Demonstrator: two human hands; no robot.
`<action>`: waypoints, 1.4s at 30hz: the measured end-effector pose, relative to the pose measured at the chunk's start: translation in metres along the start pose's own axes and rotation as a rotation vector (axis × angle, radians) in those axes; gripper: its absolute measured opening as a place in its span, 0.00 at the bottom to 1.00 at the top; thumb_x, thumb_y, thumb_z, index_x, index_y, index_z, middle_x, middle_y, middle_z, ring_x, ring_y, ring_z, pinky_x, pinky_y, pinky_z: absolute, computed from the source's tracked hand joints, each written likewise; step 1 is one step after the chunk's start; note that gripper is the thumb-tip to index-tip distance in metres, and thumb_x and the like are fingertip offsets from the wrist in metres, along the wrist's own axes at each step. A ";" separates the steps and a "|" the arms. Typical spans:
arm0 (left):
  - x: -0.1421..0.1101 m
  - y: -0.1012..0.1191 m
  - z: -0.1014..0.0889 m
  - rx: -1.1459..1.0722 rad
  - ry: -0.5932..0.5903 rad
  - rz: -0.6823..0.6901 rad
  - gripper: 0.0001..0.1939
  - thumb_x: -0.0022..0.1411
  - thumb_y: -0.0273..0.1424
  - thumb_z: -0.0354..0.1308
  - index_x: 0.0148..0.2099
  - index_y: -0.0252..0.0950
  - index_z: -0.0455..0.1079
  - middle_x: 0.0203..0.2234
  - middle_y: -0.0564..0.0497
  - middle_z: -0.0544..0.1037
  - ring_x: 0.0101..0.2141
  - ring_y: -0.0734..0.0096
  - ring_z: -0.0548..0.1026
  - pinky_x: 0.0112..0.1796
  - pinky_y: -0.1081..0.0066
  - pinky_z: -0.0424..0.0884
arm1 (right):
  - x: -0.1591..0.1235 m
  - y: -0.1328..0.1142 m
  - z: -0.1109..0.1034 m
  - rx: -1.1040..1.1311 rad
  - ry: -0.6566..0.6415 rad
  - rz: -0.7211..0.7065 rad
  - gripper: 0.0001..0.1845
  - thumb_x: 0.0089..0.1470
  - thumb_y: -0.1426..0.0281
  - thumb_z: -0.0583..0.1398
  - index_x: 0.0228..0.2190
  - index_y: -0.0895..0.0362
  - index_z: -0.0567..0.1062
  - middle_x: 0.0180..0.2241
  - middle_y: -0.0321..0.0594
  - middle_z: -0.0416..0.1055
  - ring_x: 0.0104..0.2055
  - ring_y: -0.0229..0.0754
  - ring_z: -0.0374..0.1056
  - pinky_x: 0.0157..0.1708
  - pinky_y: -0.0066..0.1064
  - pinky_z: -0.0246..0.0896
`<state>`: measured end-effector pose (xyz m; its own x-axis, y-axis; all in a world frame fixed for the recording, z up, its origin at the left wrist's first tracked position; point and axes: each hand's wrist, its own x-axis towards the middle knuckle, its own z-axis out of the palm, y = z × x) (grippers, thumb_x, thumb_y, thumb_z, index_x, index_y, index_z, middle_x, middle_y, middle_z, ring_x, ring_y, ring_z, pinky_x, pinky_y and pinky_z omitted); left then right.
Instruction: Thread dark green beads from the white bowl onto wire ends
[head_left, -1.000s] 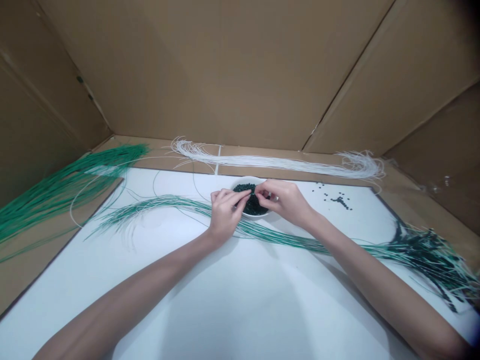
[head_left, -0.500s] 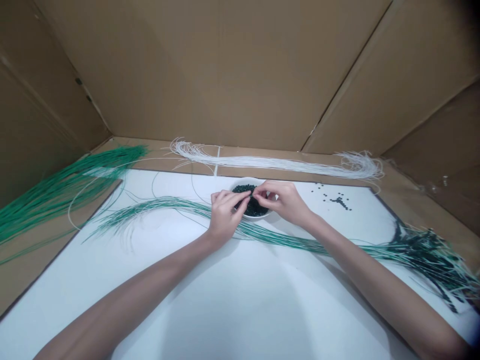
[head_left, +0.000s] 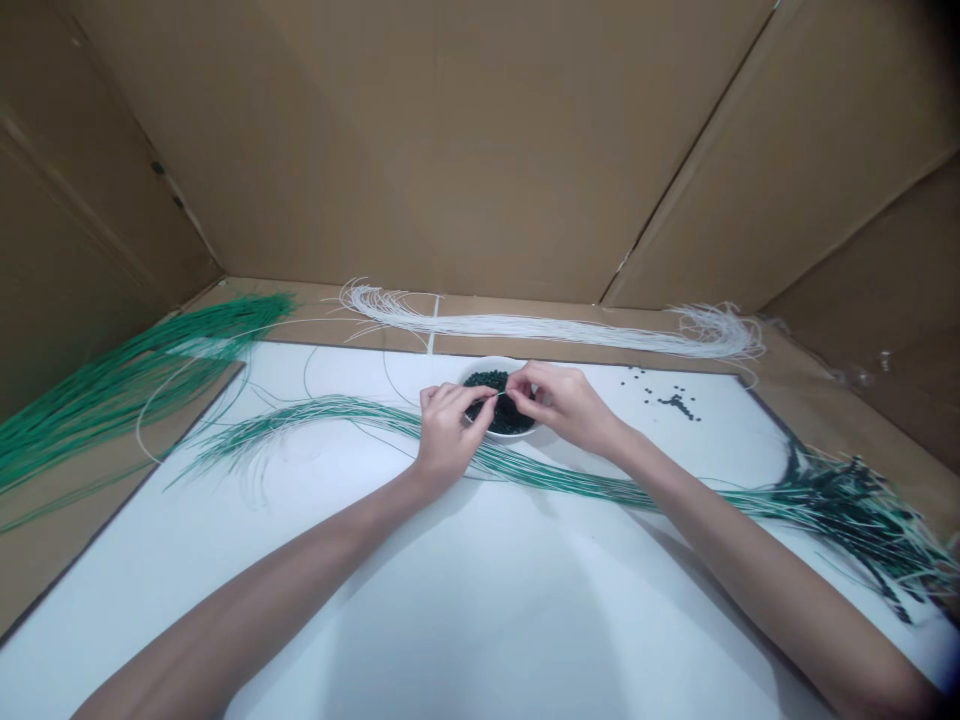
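Observation:
A short stretch of thin green cord (head_left: 502, 393) runs between my two hands, above a white bowl (head_left: 517, 435) of small dark green beads (head_left: 487, 380). My left hand (head_left: 454, 425) pinches the cord between thumb and forefinger at the bowl's left side. From the right, the thumb and forefinger of my right hand (head_left: 559, 400) close on the cord's other visible end; whether a bead is also in that pinch is hidden. A long bundle of green cords (head_left: 562, 478) passes beneath my left hand and right forearm, with dark beaded ends (head_left: 847, 500) at the far right.
Loose dark beads (head_left: 679, 403) lie on the white board (head_left: 480, 600) right of the bowl. A bundle of white cords (head_left: 540, 328) stretches along the back. More green cords (head_left: 135, 370) spread at the left. Cardboard walls (head_left: 420, 150) enclose the back and sides.
The fingertips of my hands have drawn slightly apart, and green cord now shows between them where a dark spot, seemingly a bead, was before. The bowl and bundles stay put.

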<state>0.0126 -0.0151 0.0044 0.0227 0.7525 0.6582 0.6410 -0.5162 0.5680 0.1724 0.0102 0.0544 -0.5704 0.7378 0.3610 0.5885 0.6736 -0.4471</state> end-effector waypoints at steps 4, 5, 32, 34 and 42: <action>0.000 0.000 0.001 -0.012 0.008 -0.019 0.04 0.55 0.29 0.54 0.34 0.39 0.69 0.26 0.55 0.76 0.29 0.75 0.70 0.38 0.69 0.58 | 0.001 0.001 -0.004 0.014 0.026 0.014 0.05 0.50 0.74 0.53 0.27 0.58 0.69 0.26 0.37 0.67 0.26 0.33 0.61 0.27 0.23 0.55; 0.000 0.000 0.001 -0.015 0.008 -0.015 0.05 0.55 0.30 0.54 0.35 0.39 0.69 0.26 0.55 0.76 0.29 0.74 0.70 0.38 0.69 0.58 | 0.001 0.001 -0.004 0.015 0.023 0.017 0.05 0.50 0.74 0.53 0.27 0.59 0.69 0.26 0.37 0.67 0.26 0.33 0.61 0.26 0.23 0.55; 0.003 -0.001 0.000 -0.029 0.039 -0.148 0.02 0.55 0.28 0.53 0.32 0.38 0.67 0.27 0.55 0.75 0.32 0.73 0.71 0.41 0.67 0.57 | 0.011 -0.003 0.004 -0.010 -0.233 0.160 0.03 0.44 0.72 0.59 0.24 0.56 0.74 0.22 0.34 0.71 0.23 0.33 0.64 0.25 0.25 0.56; 0.003 -0.001 0.000 -0.023 0.032 -0.138 0.02 0.55 0.28 0.53 0.32 0.38 0.67 0.27 0.55 0.75 0.33 0.72 0.70 0.40 0.67 0.57 | 0.007 -0.004 0.002 0.037 -0.189 0.144 0.06 0.47 0.71 0.57 0.27 0.56 0.75 0.27 0.36 0.73 0.28 0.35 0.66 0.30 0.27 0.58; 0.002 0.000 0.000 -0.012 0.024 -0.101 0.02 0.55 0.29 0.53 0.32 0.38 0.67 0.25 0.55 0.74 0.32 0.72 0.69 0.40 0.67 0.57 | -0.008 0.002 0.011 0.354 0.123 0.225 0.09 0.48 0.68 0.57 0.31 0.56 0.76 0.32 0.39 0.74 0.34 0.39 0.68 0.35 0.30 0.61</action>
<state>0.0125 -0.0134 0.0056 -0.0601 0.7910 0.6089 0.6302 -0.4429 0.6377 0.1718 0.0050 0.0417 -0.3652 0.8784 0.3082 0.4452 0.4555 -0.7709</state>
